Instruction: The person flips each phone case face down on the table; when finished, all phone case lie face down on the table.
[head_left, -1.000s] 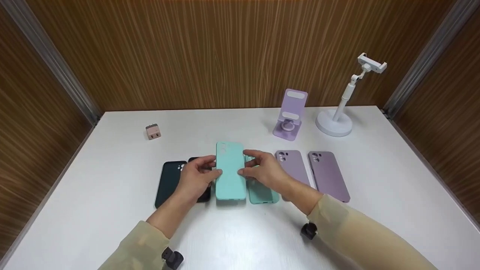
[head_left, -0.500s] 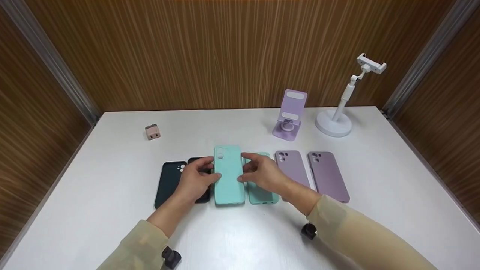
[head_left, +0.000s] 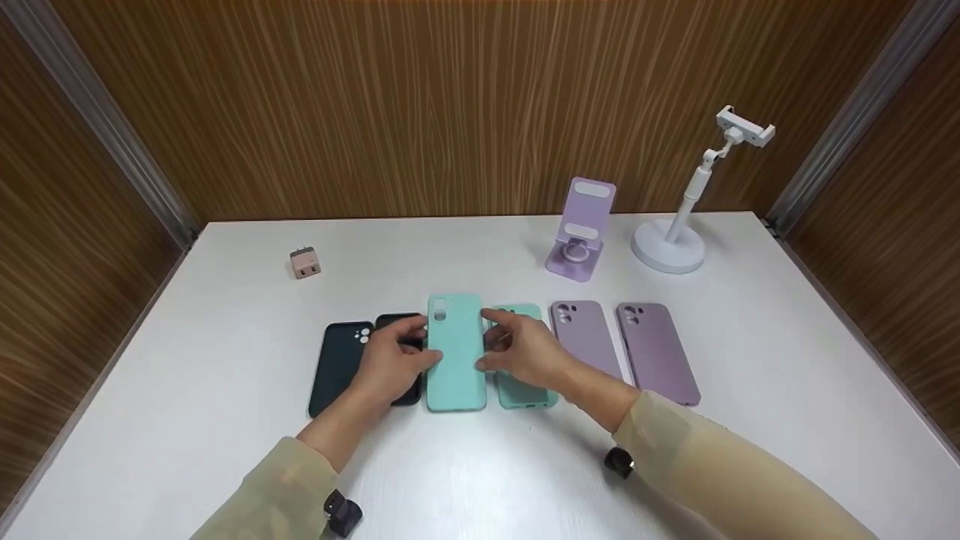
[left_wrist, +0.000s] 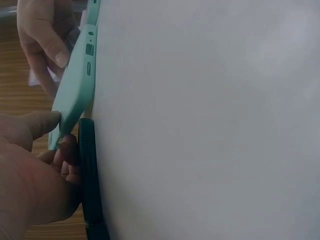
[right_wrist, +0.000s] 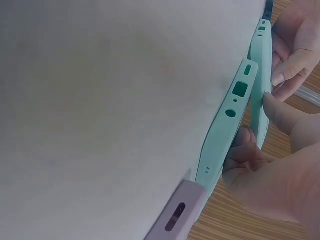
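A mint-green phone case [head_left: 457, 382] lies back side up between my hands, its camera cutout at the upper left. My left hand [head_left: 390, 364] pinches its left edge, thumb on the back. On the opposite edge my right hand [head_left: 529, 351] does the same. In the left wrist view the case [left_wrist: 77, 82] is tilted, its port end facing the camera, beside a black case [left_wrist: 89, 170]. A second mint case [head_left: 525, 394] lies just right, partly hidden by my right hand; the right wrist view shows this second case [right_wrist: 225, 120] close beneath my fingers.
Two black phone cases lie at the left, the outer one [head_left: 337, 371] in full view. Two purple cases, an inner one [head_left: 589, 337] and an outer one [head_left: 660, 352], are at the right. Behind stand a pink charger [head_left: 305, 263], a purple phone stand [head_left: 585, 217] and a white holder [head_left: 669, 246].
Both hands have brought the mint case down and slightly left, nearer the table and the front of the row. The other cases have stayed in place.
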